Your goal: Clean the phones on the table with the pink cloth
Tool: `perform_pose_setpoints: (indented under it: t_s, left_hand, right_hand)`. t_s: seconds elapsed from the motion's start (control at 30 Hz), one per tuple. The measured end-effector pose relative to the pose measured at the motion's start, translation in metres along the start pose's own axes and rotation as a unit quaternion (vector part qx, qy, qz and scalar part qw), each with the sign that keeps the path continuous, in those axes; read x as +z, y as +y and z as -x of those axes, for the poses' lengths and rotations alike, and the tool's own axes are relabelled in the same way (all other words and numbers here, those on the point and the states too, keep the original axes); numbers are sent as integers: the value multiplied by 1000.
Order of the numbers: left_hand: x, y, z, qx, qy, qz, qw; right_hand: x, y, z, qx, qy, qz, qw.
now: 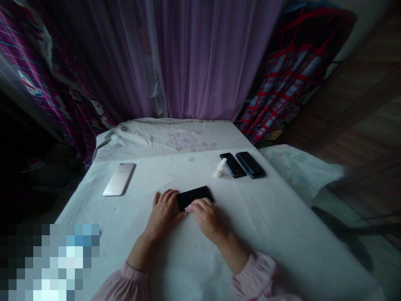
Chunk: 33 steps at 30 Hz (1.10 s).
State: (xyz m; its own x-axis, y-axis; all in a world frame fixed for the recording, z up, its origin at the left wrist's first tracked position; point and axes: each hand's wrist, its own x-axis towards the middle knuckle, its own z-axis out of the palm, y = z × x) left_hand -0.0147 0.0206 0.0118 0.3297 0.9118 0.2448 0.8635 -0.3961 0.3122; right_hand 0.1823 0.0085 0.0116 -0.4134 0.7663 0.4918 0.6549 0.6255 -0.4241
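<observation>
L hand (pixel 162 213) half-curled, gripping left end of black phone (pixel 194 197); R hand (pixel 208 219) pinches small pale wipe (pixel 188 208) on phone's near edge. Phone lies flat on white sheet (pixel 269 234), spray bottle (pixel 220 168) + 2 phones (pixel 242 165) beyond.

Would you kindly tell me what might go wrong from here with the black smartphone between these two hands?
The black rectangular smartphone lies against the left hand and right hand on a soft white sheet, so it might slip or pick up smudges. The small white plastic bottle stands upright beside a neighbouring black smartphone; a careless reach could perhaps tip it onto that phone.
</observation>
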Motion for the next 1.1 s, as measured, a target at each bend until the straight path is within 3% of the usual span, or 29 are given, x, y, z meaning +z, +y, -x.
perform_pose_setpoints:
  t_s: [0.2,0.57,0.9,1.1]
  left_hand:
    - [2,-1,0,8,4,0,1000]
    - [-2,0,-2,5,-20,10,1000]
    - [2,-5,-4,3,-20,13,1000]
    - [2,-5,-5,8,-18,16,1000]
  right_hand:
    - [0,-4,-2,11,-18,13,1000]
    - [-26,33,11,47,32,30,998]
    - [7,-9,-4,3,-24,22,999]
    - [8,-10,-4,11,-33,24,999]
